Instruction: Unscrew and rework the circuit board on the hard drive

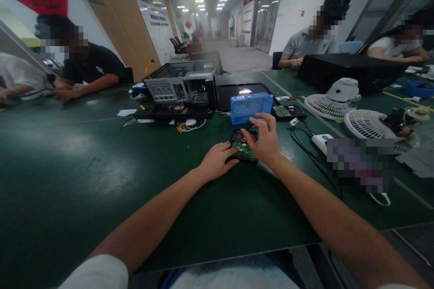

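Observation:
A hard drive with a green circuit board (243, 148) lies face up on the dark green table (101, 167) in front of me. My left hand (217, 160) rests on its left side, fingers curled against the edge. My right hand (265, 137) hovers over its top right part, fingers bent in a pinch above the board; what they hold, if anything, is too small to see. A blue plastic box (251, 106) stands just behind the drive.
An open computer case (183, 86) and a black panel (242, 92) stand further back. Another circuit board (286, 111), black cables (305, 140), a white power strip (322, 141) and two white fans (334, 99) lie to the right. Other people sit around the tables.

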Demonstrator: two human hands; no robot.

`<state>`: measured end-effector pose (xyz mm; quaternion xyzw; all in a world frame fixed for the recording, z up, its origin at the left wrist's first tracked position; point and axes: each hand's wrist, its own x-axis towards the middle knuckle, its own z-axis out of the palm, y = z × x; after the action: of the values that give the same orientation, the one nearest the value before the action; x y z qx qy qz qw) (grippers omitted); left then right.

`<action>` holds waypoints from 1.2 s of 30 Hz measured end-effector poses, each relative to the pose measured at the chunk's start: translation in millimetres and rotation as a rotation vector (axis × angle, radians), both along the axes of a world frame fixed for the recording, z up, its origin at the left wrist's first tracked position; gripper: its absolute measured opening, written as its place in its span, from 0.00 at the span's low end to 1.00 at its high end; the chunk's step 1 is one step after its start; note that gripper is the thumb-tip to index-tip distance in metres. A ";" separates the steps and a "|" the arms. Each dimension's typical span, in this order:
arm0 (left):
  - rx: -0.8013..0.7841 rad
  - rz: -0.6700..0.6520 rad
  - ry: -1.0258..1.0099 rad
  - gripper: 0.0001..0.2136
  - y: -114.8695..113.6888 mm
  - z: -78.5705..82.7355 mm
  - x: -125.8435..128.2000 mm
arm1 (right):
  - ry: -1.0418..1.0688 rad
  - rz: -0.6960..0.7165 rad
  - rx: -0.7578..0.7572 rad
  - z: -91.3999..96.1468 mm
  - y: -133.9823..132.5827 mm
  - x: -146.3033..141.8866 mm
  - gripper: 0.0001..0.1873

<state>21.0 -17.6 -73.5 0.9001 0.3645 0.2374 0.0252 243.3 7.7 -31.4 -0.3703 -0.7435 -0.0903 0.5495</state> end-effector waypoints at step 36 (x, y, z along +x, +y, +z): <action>-0.023 0.014 0.014 0.22 -3.2 3.5 0.0 | -0.076 -0.024 -0.046 7.3 -3.8 2.4 0.21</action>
<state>21.0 -20.9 -70.0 0.8989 0.3734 0.2272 0.0314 245.7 3.9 -24.1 -0.3879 -0.7612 -0.0935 0.5112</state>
